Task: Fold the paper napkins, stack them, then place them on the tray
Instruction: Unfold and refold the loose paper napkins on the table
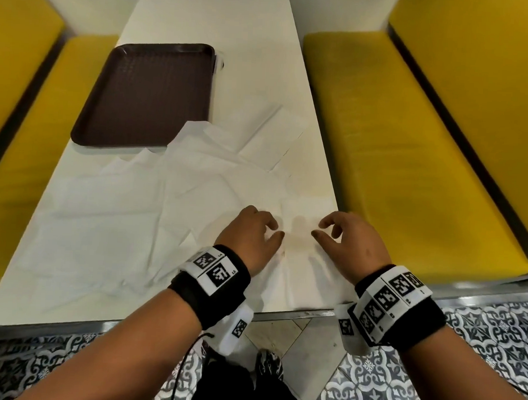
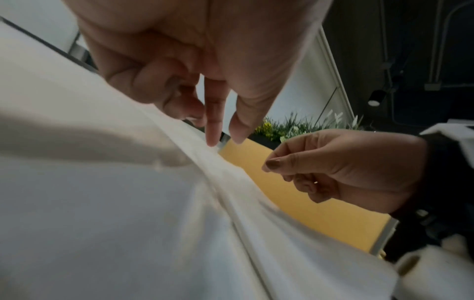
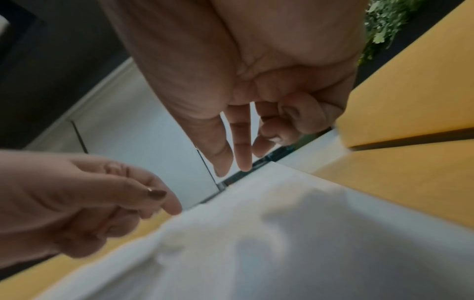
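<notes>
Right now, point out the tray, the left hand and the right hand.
tray point(image 1: 146, 95): head view, bare middle of its brown floor.
left hand point(image 1: 249, 235): head view, back of the hand, above the napkins.
right hand point(image 1: 353, 243): head view, back of the hand, near the table's right edge.

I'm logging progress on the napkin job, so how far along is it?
Done: nothing yet; the tray holds no napkins. In hand: the left hand and right hand hover over the nearest of the unfolded napkins, fingers loosely curled, with no grip yet. Left: folding, stacking, placing.
</notes>
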Demonstrator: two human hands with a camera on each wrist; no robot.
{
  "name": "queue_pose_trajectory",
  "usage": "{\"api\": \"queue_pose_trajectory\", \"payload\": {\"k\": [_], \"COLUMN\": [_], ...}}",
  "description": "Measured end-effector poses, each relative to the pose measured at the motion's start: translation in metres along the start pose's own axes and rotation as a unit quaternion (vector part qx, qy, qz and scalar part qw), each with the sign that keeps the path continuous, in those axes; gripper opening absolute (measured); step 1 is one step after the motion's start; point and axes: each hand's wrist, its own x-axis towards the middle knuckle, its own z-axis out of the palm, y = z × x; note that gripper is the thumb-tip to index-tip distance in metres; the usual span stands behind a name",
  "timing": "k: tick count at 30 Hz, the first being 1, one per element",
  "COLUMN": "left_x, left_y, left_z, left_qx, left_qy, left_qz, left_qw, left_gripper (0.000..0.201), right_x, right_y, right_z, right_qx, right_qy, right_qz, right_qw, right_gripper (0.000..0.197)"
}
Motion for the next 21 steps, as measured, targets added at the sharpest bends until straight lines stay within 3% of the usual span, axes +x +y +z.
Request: {"api": "queue_pose_trajectory", "payload": {"k": [5, 12, 21], "left_x": [0.003, 0.02, 0.049], "left_y": [-0.036, -0.082, -0.087], "left_z": [-0.045, -0.084, -0.086], "left_qx": [-0.009, -0.003, 0.05], "left_qy": [0.063, 0.109, 0.068], "left_qz": [-0.024, -0.068, -0.056], "left_qw": [0.998, 0.992, 0.995], "left_gripper": [0.019, 0.017, 0.034], "right_x": [0.005, 0.011, 0.017], "right_y": [-0.052, -0.085, -0.092], "right_z": [-0.003, 0.034, 0.065], "right_qx": [0.041, 0.01, -0.016], "right_qy": [-0.01, -0.1, -0.096], "right_qz": [-0.071, -0.061, -0.014], "right_qw": [0.997, 0.993, 0.995], "right_gripper": [0.019, 0.027, 0.026]}}
